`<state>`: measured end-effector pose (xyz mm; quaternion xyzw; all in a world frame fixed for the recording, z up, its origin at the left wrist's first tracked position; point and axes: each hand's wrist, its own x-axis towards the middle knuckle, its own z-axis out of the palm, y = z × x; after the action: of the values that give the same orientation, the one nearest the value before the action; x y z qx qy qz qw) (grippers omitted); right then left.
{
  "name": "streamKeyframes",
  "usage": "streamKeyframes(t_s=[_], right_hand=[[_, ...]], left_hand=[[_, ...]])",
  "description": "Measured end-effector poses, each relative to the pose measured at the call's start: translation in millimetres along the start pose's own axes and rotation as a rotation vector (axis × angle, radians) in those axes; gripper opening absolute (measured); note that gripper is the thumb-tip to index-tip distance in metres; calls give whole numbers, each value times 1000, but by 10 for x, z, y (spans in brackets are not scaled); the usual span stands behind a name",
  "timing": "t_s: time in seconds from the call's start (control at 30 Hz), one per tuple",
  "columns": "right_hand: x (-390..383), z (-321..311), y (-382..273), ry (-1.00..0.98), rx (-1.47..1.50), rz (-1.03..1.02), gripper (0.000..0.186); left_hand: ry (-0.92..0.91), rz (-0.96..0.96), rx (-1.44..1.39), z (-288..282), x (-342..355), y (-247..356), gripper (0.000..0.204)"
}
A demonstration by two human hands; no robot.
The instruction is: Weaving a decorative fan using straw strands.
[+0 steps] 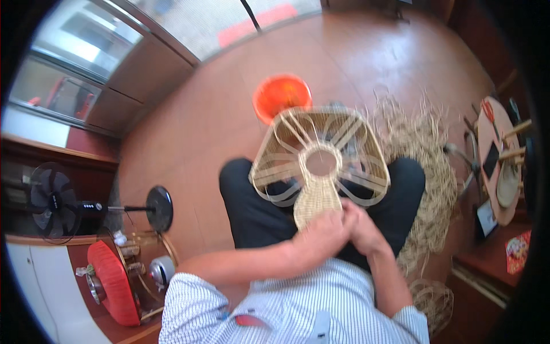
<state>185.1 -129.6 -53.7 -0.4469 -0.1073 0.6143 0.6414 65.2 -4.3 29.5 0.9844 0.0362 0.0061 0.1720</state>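
A pale wicker piece lies across my lap, between my knees. Its wide woven border surrounds looped strips and a round woven ring in the middle. From the ring a tightly woven, flaring part runs toward me. My left hand is closed on the near end of that woven part, its fingers slightly blurred. Right beside it, touching it, my right hand is closed at the woven part's right edge. Whatever lies between the right fingers is hidden.
An orange basin stands beyond the wicker piece. Loose straw-coloured strands are heaped on the floor at right. Further right is a wooden stool with tools. At left are a black standing fan and a red-cushioned stool.
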Motion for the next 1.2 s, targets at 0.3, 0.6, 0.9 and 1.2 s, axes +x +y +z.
streamKeyframes(t_s=[0.3,0.6,0.9,1.2], right_hand=[[102,85,-236,-57,98,-11,68],[16,122,-248,4,55,68,77],[54,290,-365,1,42,96,76],[132,420,-351,99,-40,86,58]], left_hand=[[-259,-486,-903,-538,5,-256,37],[81,-275,-32,-880,-502,-333,11],[244,-310,-8,-523,-529,-755,13],[185,-370,-108,-455,-587,-740,14]])
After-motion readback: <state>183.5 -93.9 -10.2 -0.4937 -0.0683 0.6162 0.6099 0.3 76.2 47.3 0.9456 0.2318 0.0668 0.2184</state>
